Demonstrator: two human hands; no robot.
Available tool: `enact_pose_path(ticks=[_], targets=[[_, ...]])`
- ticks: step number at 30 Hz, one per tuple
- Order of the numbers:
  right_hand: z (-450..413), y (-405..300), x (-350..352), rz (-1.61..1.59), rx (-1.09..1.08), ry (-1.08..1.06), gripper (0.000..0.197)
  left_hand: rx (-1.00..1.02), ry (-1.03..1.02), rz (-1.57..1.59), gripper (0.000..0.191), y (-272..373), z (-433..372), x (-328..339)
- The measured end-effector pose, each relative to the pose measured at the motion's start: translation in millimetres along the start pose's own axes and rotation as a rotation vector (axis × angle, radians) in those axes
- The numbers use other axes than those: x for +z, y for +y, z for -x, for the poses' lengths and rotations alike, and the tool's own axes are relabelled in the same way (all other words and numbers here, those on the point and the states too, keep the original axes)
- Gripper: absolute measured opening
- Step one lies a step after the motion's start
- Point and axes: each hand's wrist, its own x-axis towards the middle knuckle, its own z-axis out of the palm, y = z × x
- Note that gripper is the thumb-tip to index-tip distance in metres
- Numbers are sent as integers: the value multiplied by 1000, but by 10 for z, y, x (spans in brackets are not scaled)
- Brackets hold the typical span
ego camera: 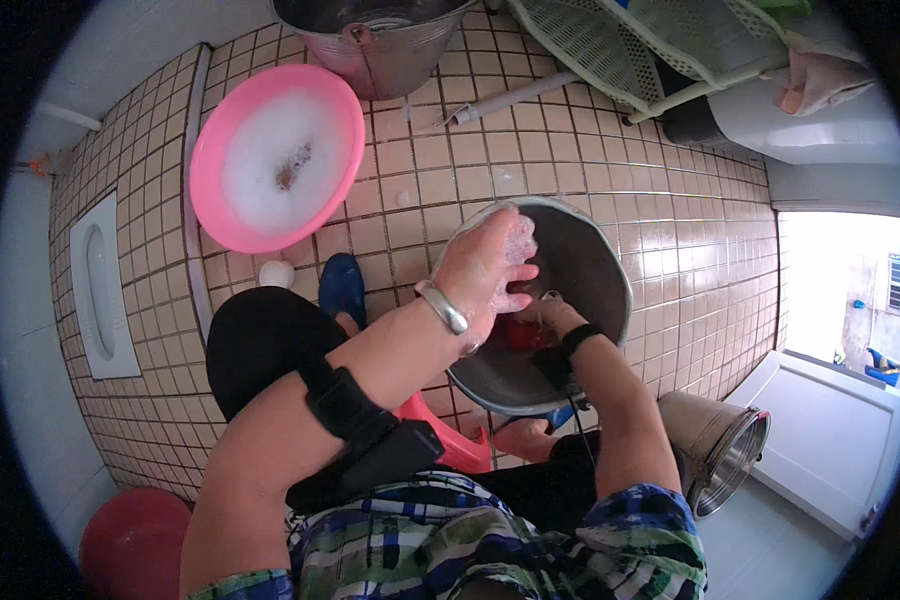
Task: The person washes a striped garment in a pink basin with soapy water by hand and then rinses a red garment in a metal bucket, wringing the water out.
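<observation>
A large grey metal basin [596, 247] stands on the tiled floor before me. My left hand [487, 262], wet with suds and with a silver bangle at the wrist, is raised over the basin's left side, its fingers apart and holding nothing. My right hand [555, 315] reaches down inside the basin, next to a red thing [523, 334] lying low in it. The fingers are partly hidden, so I cannot tell whether they grip it.
A pink basin [202, 176] of white suds stands at the upper left, beside a metal bucket [412, 64]. A grey pipe [517, 97] lies by a pale green plastic rack [592, 52]. A steel pail [705, 442] is at the lower right, a squat toilet [105, 292] at the left.
</observation>
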Motion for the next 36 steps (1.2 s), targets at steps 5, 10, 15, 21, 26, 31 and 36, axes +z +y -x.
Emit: enact_pose_path(ticks=[5,10,15,21,26,31,36], targets=[[1244,-508,-127,41,-5,139,57,-62,53,-226,64,-198,-149,-76],[2394,-720,-39,-382,-583,379,45,-18,217,-350,64,-564,-470,-366],[2846,-666,214,-449,-806,466,44,-177,71,-257,66,-759,-389,-212],[2120,-614,664,-1250,-854,429,38,-193,-208,15,68,-866,-271,39],[1773,-588,637,-1211,-827,695,30,-16,-194,-313,71,-923,-277,129],[1540,-374,522,-983,-670,935,26,130,-9,-893,73,-951,-444,97],[1797,-357,429,-1240,-619,824,25,99,-21,-504,38,-806,-387,16]])
